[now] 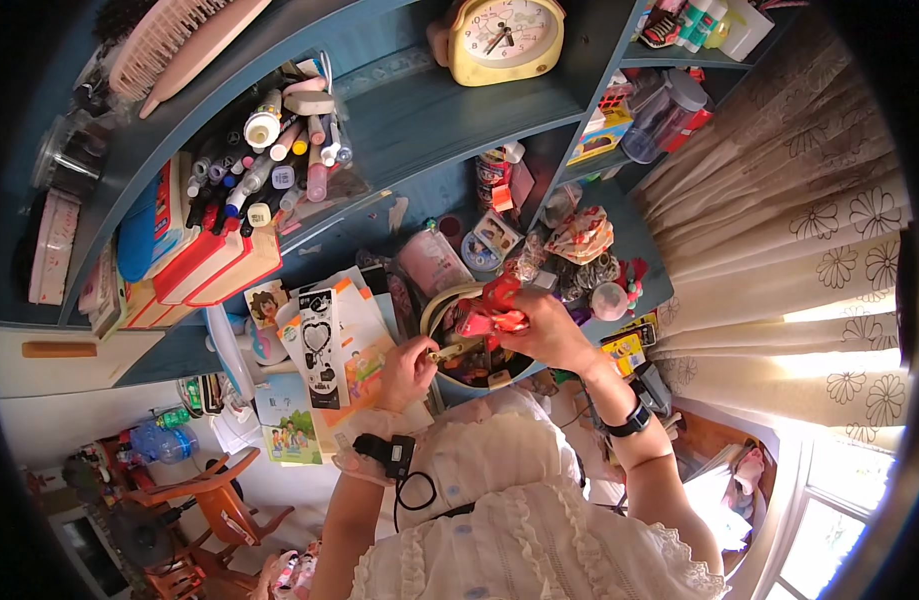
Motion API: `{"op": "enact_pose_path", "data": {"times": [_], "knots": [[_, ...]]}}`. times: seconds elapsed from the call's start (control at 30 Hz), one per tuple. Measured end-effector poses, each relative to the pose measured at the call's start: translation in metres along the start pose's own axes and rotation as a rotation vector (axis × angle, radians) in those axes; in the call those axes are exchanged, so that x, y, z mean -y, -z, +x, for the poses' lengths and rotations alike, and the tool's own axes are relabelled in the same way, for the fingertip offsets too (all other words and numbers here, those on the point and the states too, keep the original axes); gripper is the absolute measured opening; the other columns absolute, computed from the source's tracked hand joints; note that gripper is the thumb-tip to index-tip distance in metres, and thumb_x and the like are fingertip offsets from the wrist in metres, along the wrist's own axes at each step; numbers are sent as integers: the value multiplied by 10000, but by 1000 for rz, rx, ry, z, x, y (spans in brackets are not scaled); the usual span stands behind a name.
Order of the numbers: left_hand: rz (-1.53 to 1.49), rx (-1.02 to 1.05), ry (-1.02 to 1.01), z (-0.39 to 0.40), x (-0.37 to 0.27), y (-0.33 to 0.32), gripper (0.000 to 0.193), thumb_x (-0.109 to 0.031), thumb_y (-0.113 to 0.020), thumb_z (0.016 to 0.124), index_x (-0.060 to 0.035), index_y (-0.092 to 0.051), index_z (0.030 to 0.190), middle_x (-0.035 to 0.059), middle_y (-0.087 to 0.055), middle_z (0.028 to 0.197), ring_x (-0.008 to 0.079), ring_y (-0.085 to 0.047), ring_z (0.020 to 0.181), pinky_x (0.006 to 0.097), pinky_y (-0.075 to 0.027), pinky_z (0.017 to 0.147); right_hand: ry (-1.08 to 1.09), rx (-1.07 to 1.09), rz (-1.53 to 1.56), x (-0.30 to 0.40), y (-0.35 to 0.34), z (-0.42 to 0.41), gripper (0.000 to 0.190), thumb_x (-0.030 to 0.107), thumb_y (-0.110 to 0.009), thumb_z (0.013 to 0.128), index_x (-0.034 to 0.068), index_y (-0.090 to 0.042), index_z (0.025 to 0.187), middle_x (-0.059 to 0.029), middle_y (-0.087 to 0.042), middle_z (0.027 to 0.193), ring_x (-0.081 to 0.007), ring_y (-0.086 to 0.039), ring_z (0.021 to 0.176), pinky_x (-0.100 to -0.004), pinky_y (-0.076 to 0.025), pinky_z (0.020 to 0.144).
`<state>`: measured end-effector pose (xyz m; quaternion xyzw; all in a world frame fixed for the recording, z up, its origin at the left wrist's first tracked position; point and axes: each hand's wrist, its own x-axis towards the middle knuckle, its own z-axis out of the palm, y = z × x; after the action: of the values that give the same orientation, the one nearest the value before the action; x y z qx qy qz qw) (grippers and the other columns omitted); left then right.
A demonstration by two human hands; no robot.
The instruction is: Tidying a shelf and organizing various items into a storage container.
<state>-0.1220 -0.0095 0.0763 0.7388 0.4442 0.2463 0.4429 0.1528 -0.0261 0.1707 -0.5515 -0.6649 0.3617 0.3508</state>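
Observation:
A round tub (428, 319) with a pale rim stands at the desk's front edge, filled with small mixed items that I cannot tell apart. My right hand (545, 330) is above its right side, gripping a bunch of red crinkled items (497, 307), perhaps hair accessories. At the tub's left rim, my left hand (408, 371) pinches the end of a tan strap-like piece (452, 350) that reaches across the opening. Left of this hand lie papers and booklets (365, 360), with a black-and-white printed card (319, 349) on top.
Behind the tub are a pink pouch (431, 262) and round tins (480, 251). To the right stand a patterned cloth bundle (579, 234) and a pink jar (609, 301). Shelves hold pens (279, 165), thick books (211, 266) and an alarm clock (504, 41). A curtain (774, 225) hangs at right.

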Motion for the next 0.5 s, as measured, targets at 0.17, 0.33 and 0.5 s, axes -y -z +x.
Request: {"op": "enact_pose_path", "data": {"times": [0.17,0.33,0.5], "knots": [[-6,-8,-4,1,0,0,118,-18,-568,768,-30,-586,884,99,-539,665,159,-476,483,293,-361,470,-13,179,-162,-30,-29,-4,352,153,-763,703,26,-628,1003,-192,-658,967,-355,-641,892,-417,-503,757],[15,1,19,1,-3,1,126,-14,-572,759,-31,-585,884,98,-530,661,162,-466,484,295,-358,473,-33,337,-695,-69,-74,-16,281,97,-702,665,85,-693,946,-139,-671,956,-306,-652,937,-429,-529,801],[-2,-27,-27,1,-6,1,130,-5,-576,757,-28,-586,884,100,-528,657,175,-468,482,298,-367,478,-122,483,-812,-81,-88,-9,343,117,-710,673,116,-683,1015,-130,-668,957,-295,-644,936,-435,-530,787]]}}
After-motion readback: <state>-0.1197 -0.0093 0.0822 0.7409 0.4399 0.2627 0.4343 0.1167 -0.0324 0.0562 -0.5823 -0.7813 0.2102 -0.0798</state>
